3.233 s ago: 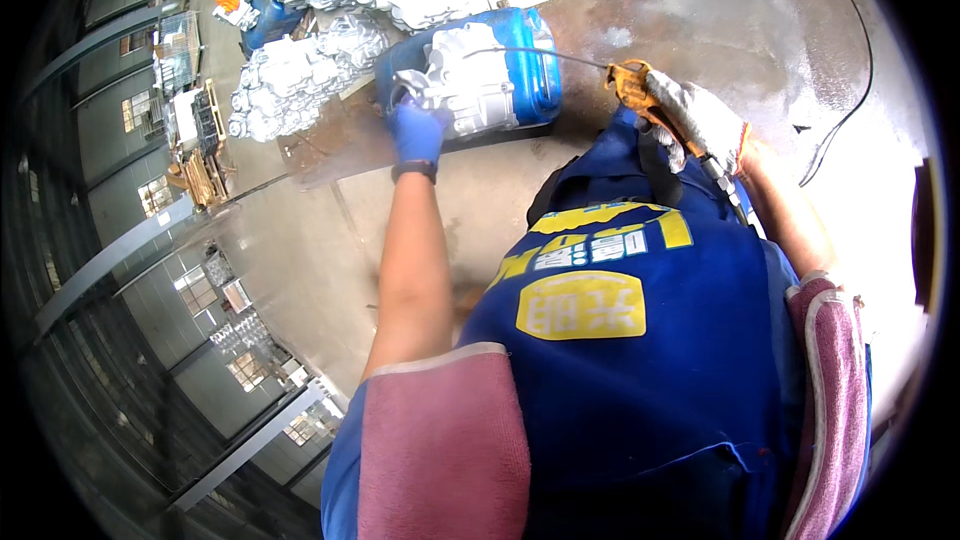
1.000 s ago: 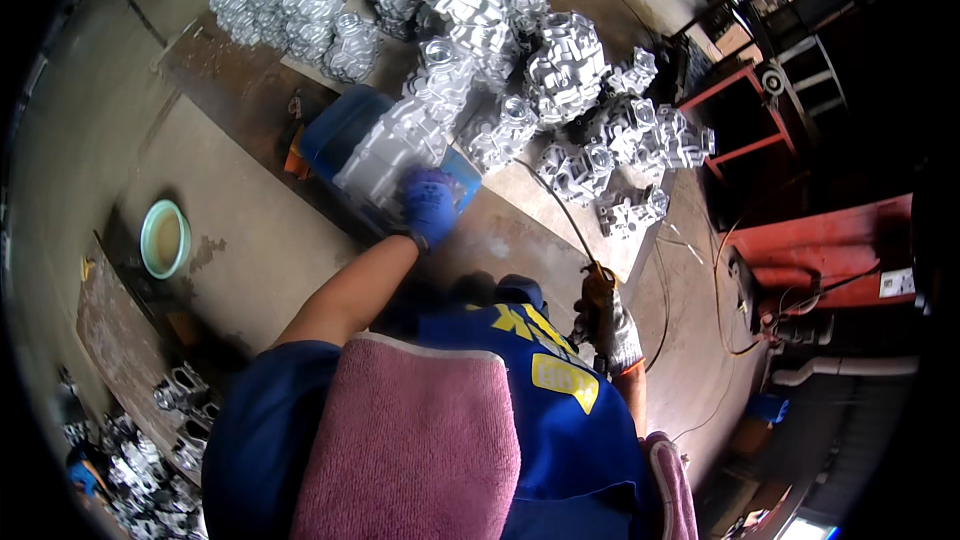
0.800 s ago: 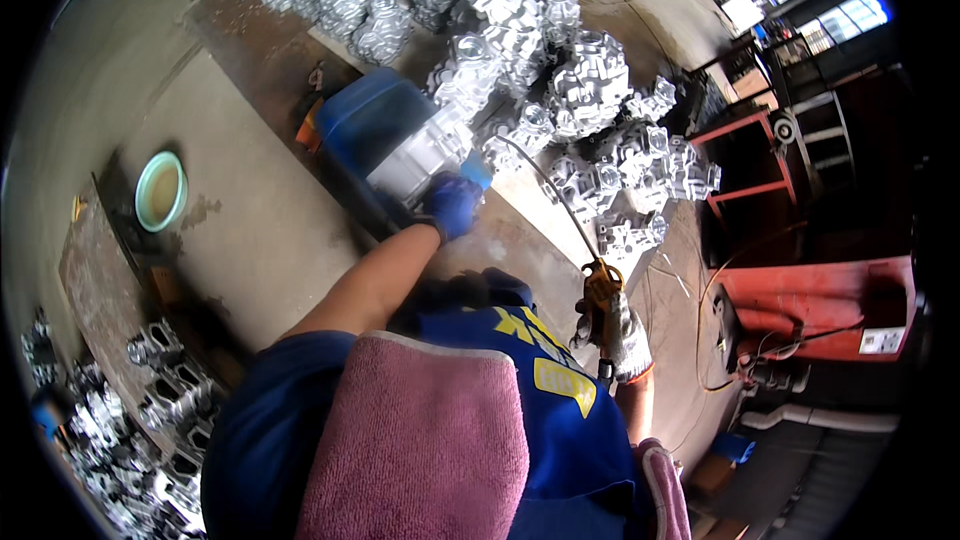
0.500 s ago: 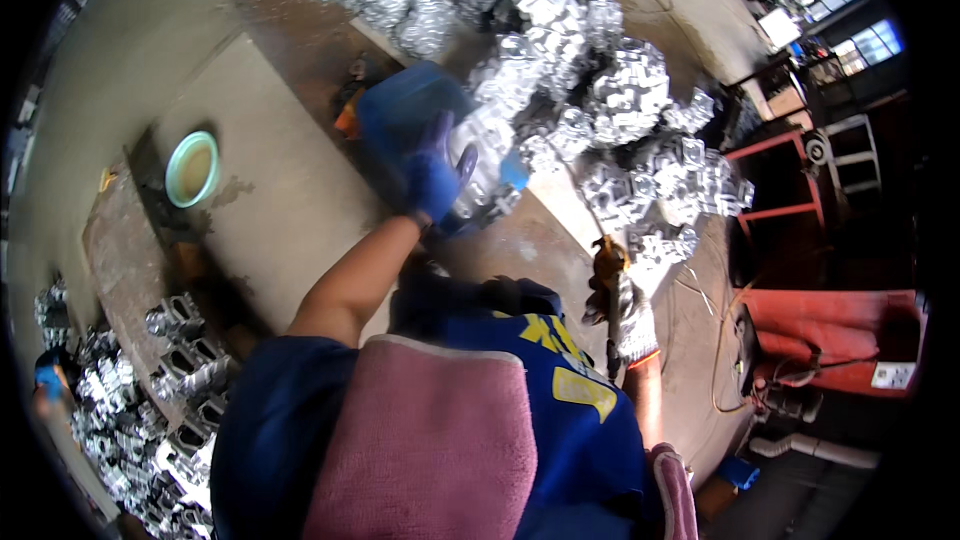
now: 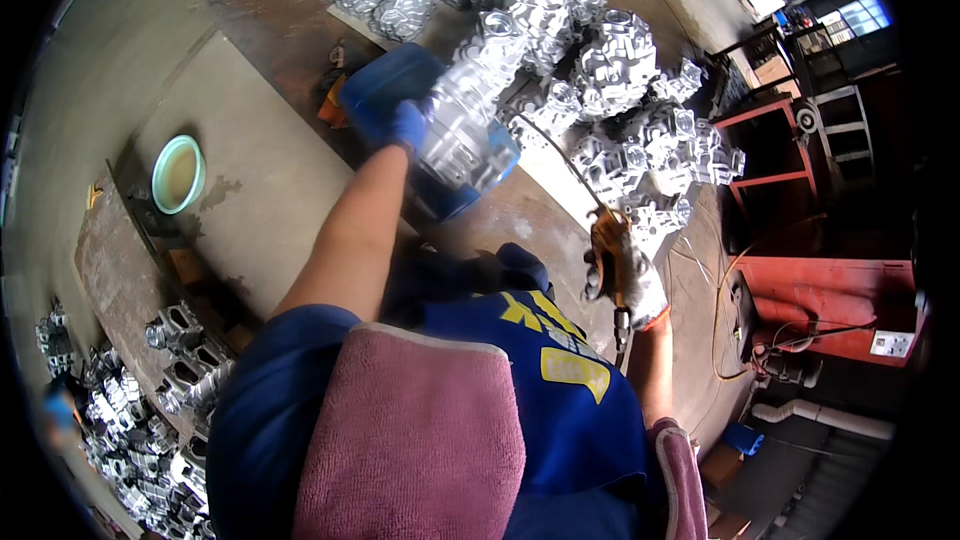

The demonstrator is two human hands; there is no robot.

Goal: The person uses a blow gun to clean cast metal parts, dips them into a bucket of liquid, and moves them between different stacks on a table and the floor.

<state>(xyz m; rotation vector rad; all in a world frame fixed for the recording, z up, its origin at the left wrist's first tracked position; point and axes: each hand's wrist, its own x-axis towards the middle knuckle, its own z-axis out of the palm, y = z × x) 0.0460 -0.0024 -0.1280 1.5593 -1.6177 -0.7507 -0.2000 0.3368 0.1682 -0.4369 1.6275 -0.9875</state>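
Observation:
My left hand [image 5: 408, 126], in a blue glove, is at the left side of a shiny silver metal casting [image 5: 462, 145]. Its fingers are closed on the casting's edge, partly hidden and slightly blurred. Beneath the casting is a blue plastic tub [image 5: 385, 90], whose inside is mostly covered. In a white glove with dark fingers, my right hand [image 5: 645, 290] grips a yellow-orange air blow gun [image 5: 612, 250]. The gun's long thin nozzle points up and left toward the castings, and a hose fitting hangs from its lower end.
Heaped silver castings [image 5: 620, 70] lie beyond the tub and to its right. More castings [image 5: 130, 430] stand at lower left beside a worn board [image 5: 125, 260]. A pale green basin [image 5: 179, 175] of murky liquid sits on the floor. At right is a red metal cabinet [image 5: 825, 305] with hoses.
My left hand has gone from spread fingers over the casting to closed on its left side. My right hand has lifted the blow gun, which now shows more fully. The view has shifted slightly.

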